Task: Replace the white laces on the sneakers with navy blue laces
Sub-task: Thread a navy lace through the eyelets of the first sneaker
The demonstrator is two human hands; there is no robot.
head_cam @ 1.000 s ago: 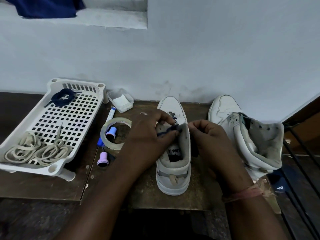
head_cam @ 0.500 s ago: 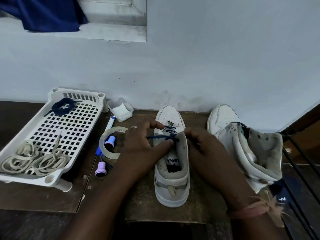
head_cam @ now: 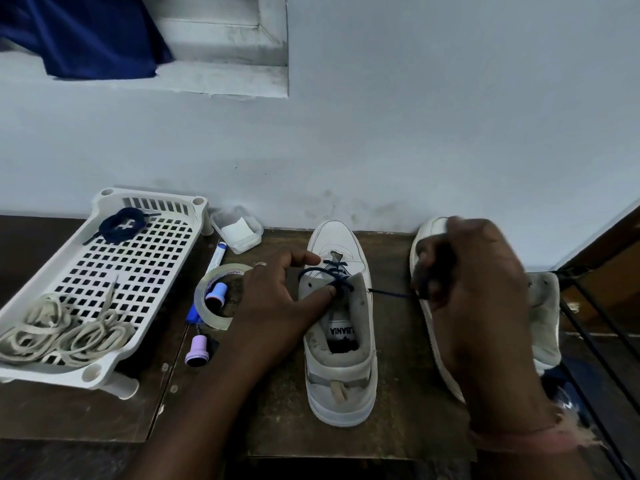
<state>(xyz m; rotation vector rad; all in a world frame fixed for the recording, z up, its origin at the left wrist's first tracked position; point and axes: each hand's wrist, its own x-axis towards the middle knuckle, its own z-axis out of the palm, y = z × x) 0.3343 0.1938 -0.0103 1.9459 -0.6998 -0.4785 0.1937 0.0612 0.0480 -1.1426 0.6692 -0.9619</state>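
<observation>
A white sneaker [head_cam: 341, 362] stands in the middle of the wooden table, toe to the wall, with a navy blue lace [head_cam: 334, 273] crossed through its front eyelets. My left hand [head_cam: 277, 299] rests on its left side, thumb pressing the lace at the tongue. My right hand [head_cam: 467, 289] grips the lace's other end and holds it taut out to the right, in front of the second white sneaker [head_cam: 543, 306], which it partly hides. A coiled navy lace [head_cam: 119, 225] and a heap of white laces [head_cam: 59, 332] lie in a white perforated tray [head_cam: 145, 271].
Between tray and sneaker lie a roll of clear tape [head_cam: 218, 299], a pen [head_cam: 216, 258], two small stamps [head_cam: 197, 349] and a clear plastic box [head_cam: 237, 230]. The wall runs close behind. A dark metal rail [head_cam: 595, 341] stands at the right.
My right hand has moved from the sneaker's tongue out to the right, drawing the navy lace taut. My left hand has stayed on the sneaker. The camera has tilted up.
</observation>
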